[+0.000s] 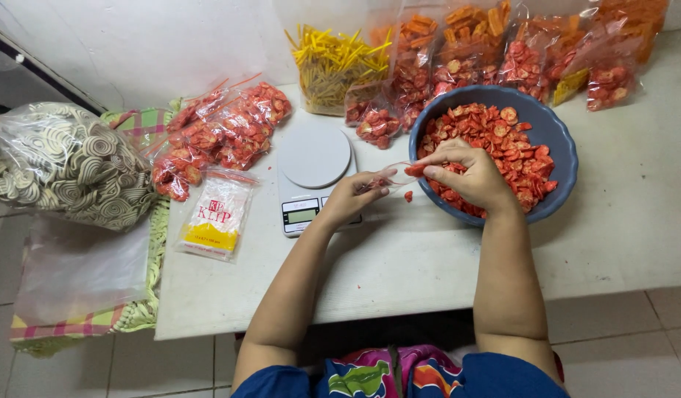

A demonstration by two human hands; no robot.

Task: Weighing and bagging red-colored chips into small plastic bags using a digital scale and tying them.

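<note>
My left hand (353, 194) holds a small clear plastic bag (390, 177) by its mouth, just above the white table (399, 258) and in front of the scale. My right hand (466, 173) pinches red-orange round crackers at the bag's opening, over the near rim of a blue bowl (558, 140) filled with the same crackers (503, 140). One loose cracker (408, 196) lies on the table below the bag.
A white digital kitchen scale (311, 173) sits left of the hands. Filled small cracker bags (222, 133) and a pack of empty zip bags (214, 217) lie further left. Yellow stick snacks (333, 66) and orange snack bags (488, 51) line the back. A big bag of swirl crackers (68, 166) sits far left.
</note>
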